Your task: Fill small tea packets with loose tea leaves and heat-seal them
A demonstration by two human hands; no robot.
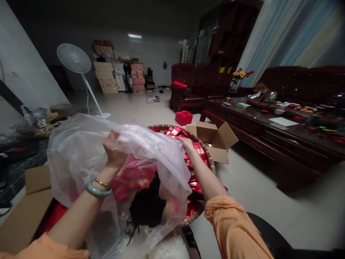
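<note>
A large translucent plastic bag (91, 144) is held up in front of me, spread over part of a round woven basket (212, 169). My left hand (114, 149), with a green bangle and a gold one at the wrist, is closed on the bag's gathered edge. My right hand (185, 143) grips the bag's far rim over the basket. Low in the bag's opening shows a dark, stringy clump (148, 207), perhaps dried leaves. Small red packets (199, 149) fill the basket, and more red shows blurred through the plastic. The right fingertips are partly hidden.
An open cardboard box (207, 133) stands beyond the basket, near a red box (183, 117). Another carton (25, 212) is at my left. A long dark wooden table (256, 126) runs along the right. A white standing fan (74, 59) and stacked boxes (106, 77) are farther back.
</note>
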